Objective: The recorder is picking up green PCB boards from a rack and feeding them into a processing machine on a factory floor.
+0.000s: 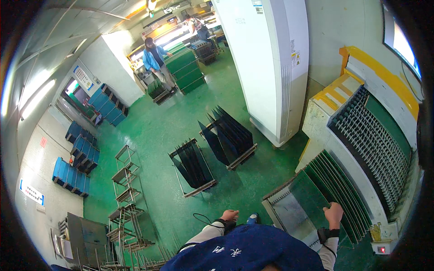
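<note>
Clock positions are taken from the middle of the view.

Item, green panels point(346, 194): at 4 o'clock, stood on edge in a fanned row within a metal rack point(277, 197), beside the roller machine point(373, 144) at 3 o'clock.

Item, right hand point(333, 213): at 4 o'clock, set at the edge of the nearest panel point(312, 198), fingers curled narrow — whether the panel is gripped or merely touched cannot be told.

Item, left hand point(229, 215): at 6 o'clock, loosely curled, held well apart from the green panels; whether anything is enclosed by the fingers cannot be told.

Item, dark panels point(192, 168): carried upright in two floor racks, one near the middle, the other at 7 o'clock.

Item, white cabinet point(266, 58): tall, stood at 1 o'clock on the green floor point(153, 122).

Item, metal frames point(124, 196): ranged in a line at 8 o'clock.

Item, blue bins point(72, 176): stacked along the wall between 8 and 10 o'clock.

Item, co-worker point(156, 58) in a blue jacket: seen at 11 o'clock, beside a green stack point(185, 70).
</note>
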Motion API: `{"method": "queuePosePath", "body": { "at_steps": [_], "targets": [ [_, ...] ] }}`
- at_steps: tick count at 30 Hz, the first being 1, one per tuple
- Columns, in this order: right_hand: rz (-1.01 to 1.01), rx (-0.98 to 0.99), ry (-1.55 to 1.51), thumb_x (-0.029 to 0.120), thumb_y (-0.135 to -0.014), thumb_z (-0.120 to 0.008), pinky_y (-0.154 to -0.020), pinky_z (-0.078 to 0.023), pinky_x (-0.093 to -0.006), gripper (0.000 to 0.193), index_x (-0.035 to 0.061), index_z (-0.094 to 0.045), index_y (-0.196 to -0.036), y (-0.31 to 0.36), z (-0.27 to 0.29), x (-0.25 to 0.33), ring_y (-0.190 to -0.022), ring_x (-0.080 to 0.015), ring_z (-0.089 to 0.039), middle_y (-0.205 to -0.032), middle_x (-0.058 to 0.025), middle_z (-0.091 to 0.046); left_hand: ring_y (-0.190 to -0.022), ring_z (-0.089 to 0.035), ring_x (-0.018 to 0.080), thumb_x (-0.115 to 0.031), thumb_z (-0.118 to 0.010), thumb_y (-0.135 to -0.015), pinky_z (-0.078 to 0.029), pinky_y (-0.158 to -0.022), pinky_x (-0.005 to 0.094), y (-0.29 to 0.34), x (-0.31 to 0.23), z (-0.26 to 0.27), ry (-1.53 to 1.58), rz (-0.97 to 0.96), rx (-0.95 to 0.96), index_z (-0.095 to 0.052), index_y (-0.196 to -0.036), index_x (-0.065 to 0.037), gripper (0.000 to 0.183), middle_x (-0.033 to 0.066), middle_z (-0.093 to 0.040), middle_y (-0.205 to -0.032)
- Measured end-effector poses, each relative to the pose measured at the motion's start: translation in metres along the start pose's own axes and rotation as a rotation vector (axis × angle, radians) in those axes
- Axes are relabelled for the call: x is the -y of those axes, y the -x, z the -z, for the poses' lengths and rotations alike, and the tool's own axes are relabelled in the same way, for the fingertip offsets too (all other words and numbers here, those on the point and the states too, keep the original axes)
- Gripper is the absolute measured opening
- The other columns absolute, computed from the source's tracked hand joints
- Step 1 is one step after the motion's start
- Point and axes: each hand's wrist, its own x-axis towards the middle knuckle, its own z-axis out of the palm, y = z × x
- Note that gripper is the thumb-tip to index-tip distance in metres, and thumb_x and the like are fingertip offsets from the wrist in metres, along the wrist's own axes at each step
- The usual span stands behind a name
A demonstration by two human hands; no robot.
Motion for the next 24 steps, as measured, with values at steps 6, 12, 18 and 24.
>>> {"method": "queuePosePath", "body": {
  "at_steps": [6, 12, 18, 24],
  "targets": [
    [0.018, -0.009, 0.001, 0.023, -0.065, -0.073, -0.085, -0.046, -0.0381, 0.044, 0.0005, -0.064, -0.101, -0.001, -0.004, -0.003, -0.097, -0.0309, -0.060, -0.101, -0.0179, -0.063, -0.075, -0.061, 0.0221, -0.036, -0.061, -0.083, -0.051, -0.063, 0.0339, -0.006, 0.006, 0.001, 0.069, 0.009, 0.035, -0.057, -0.108, 0.002, 0.046, 0.0115, -0.064, -0.091],
    [0.015, 0.005, 0.000, 0.024, -0.064, -0.074, -0.084, -0.046, -0.0383, 0.045, 0.0005, -0.064, -0.101, -0.001, -0.001, -0.002, -0.097, -0.0310, -0.060, -0.102, -0.0184, -0.063, -0.075, -0.061, 0.0219, -0.036, -0.061, -0.083, -0.050, -0.063, 0.0337, -0.002, 0.004, 0.002, 0.025, -0.017, 0.044, -0.057, -0.108, 0.003, 0.047, 0.0118, -0.064, -0.091],
    [0.010, 0.004, -0.003, 0.024, -0.064, -0.074, -0.083, -0.047, -0.0383, 0.044, 0.0009, -0.064, -0.100, 0.001, 0.003, 0.002, -0.097, -0.0309, -0.060, -0.102, -0.0182, -0.063, -0.074, -0.061, 0.0207, -0.036, -0.061, -0.083, -0.050, -0.062, 0.0326, -0.001, 0.003, -0.001, 0.002, -0.001, 0.016, -0.057, -0.108, 0.002, 0.046, 0.0112, -0.064, -0.090],
    [0.014, 0.002, -0.001, 0.023, -0.064, -0.074, -0.083, -0.046, -0.0383, 0.043, 0.0006, -0.064, -0.100, 0.001, 0.002, 0.001, -0.097, -0.0312, -0.059, -0.101, -0.0182, -0.063, -0.070, -0.060, 0.0191, -0.035, -0.061, -0.083, -0.049, -0.060, 0.0325, 0.008, 0.000, -0.004, 0.040, 0.013, 0.013, -0.057, -0.108, 0.001, 0.044, 0.0088, -0.063, -0.085]
  ]
}}
